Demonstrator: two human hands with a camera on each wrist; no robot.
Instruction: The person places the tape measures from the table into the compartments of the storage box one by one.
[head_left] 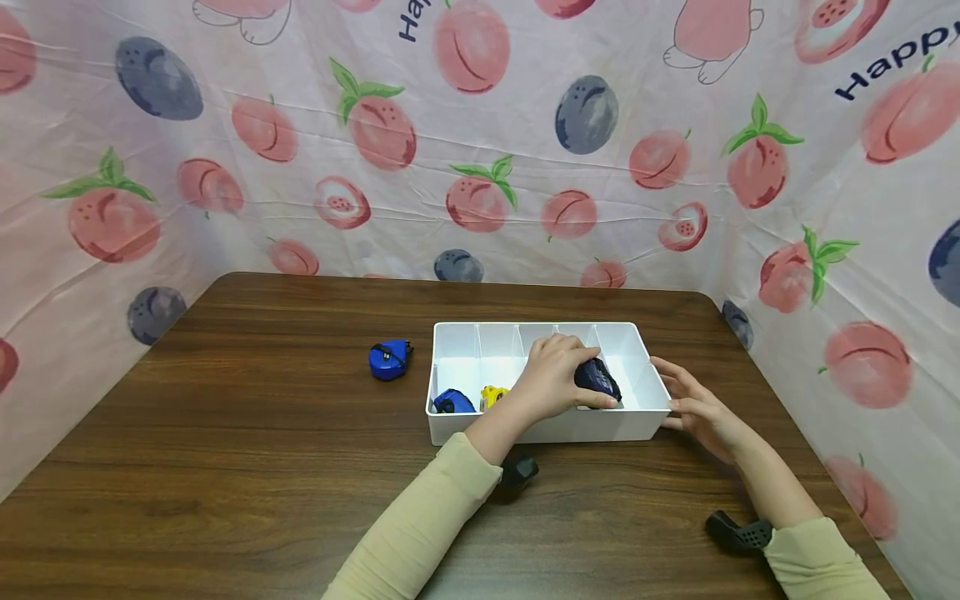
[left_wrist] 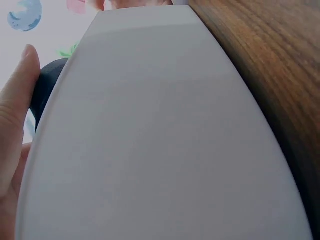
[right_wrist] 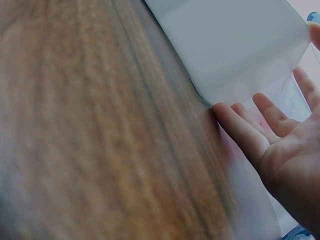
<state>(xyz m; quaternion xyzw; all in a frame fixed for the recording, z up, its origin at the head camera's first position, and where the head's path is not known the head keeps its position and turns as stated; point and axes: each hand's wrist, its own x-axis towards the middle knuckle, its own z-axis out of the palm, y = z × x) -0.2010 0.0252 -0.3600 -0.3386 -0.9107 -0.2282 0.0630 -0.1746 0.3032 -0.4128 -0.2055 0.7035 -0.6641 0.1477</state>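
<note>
A white divided box (head_left: 592, 427) sits on the brown table. My left hand (head_left: 551, 379) reaches over its front wall and grips a dark navy, glossy object (head_left: 596, 377) between thumb and fingers, inside the right part of the box. In the left wrist view the box's front wall hides most of that object. At the box's right end my right hand (head_left: 701, 412) touches the wall and corner, its fingers (right_wrist: 240, 127) mostly straight. A blue object with black parts (head_left: 454, 402) and a small yellow object (head_left: 492, 395) lie in the left compartments.
Left of the box, on the table (head_left: 225, 433), stands another blue object with a black strap (head_left: 389, 360). A fruit-printed cloth (head_left: 480, 125) hangs behind the table and along its sides. Black wrist devices (head_left: 738, 533) are worn on both arms.
</note>
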